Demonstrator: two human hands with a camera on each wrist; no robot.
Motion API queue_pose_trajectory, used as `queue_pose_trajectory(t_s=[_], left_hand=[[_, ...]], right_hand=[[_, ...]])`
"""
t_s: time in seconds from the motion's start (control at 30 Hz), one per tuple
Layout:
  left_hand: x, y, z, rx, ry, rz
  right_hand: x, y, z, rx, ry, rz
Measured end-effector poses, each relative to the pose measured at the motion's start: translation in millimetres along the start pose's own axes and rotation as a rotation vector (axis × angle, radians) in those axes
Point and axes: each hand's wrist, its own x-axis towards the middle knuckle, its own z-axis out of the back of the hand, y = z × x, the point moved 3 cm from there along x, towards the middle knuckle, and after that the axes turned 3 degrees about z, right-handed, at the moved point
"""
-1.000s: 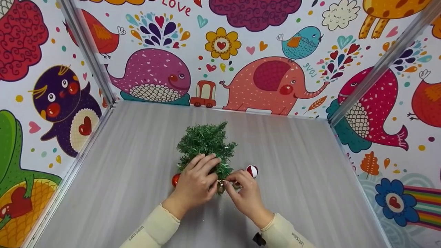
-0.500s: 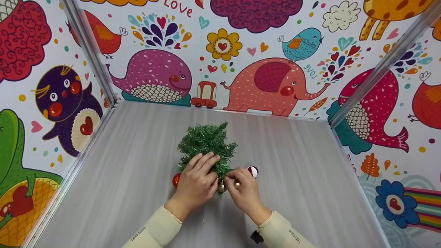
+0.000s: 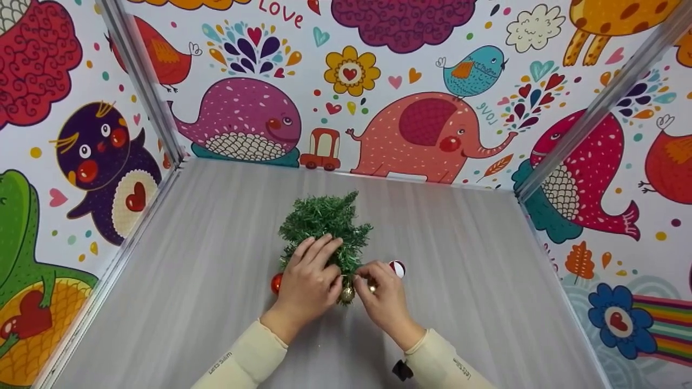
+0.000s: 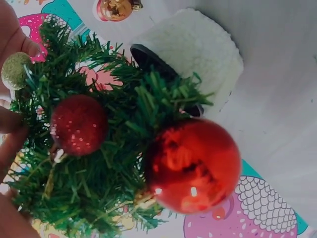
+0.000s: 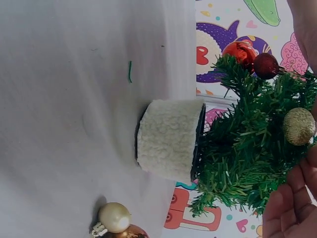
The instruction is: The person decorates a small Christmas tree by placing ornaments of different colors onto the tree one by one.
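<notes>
A small artificial Christmas tree [image 3: 324,213] stands in a white fleecy pot [image 5: 168,139], which the head view hides. My left hand [image 3: 308,283] holds its front branches, fingers spread over the green and thumb close to a glittery gold bauble [image 3: 347,295]. From the right, my right hand [image 3: 386,294] pinches with thumb and forefinger just above that bauble, at its hanging loop. The same gold bauble [image 5: 299,126] shows between both hands in the right wrist view. On the tree's left side hang a shiny red bauble [image 4: 194,166] and a glittery dark red one [image 4: 79,125].
Loose baubles lie on the grey table [image 3: 216,216] beside the right hand: a red-and-white one [image 3: 398,268], a cream one [image 5: 114,217] and a coppery one [image 5: 133,232]. A green sliver [image 5: 130,72] lies by the pot. Cartoon-printed walls [image 3: 411,70] enclose the table.
Both hands stay at the tree. The left fingers have shifted slightly up the branches; the right fingertips make small movements above the gold bauble, which shows more fully now.
</notes>
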Motion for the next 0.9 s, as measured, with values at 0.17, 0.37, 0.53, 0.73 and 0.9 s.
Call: queue_pose_trajectory(t_s=[0.17,0.37,0.53,0.73,0.9], left_hand=[[-0.5,1.0,-0.6,0.024,-0.019,-0.023],[-0.4,1.5,-0.8,0.044,-0.039,-0.019],[-1.3,1.6,-0.8,0.072,-0.023,-0.005],[-0.9,-1.4,-0.5,0.085,-0.013,-0.046],[-0.5,-1.4,-0.9,0.093,0.022,-0.026]], right_hand=[[-0.5,-1.4,-1.0,0.008,0.002,-0.042],[-1.3,-2.9,-2.6,-0.048,0.0,-0.012],[-0.3,-2.0,-2.1,-0.134,0.025,0.04],[2.2,-1.9,-0.4,-0.147,0.078,0.056],[2.5,-3.2,1.2,-0.132,0.106,0.029]])
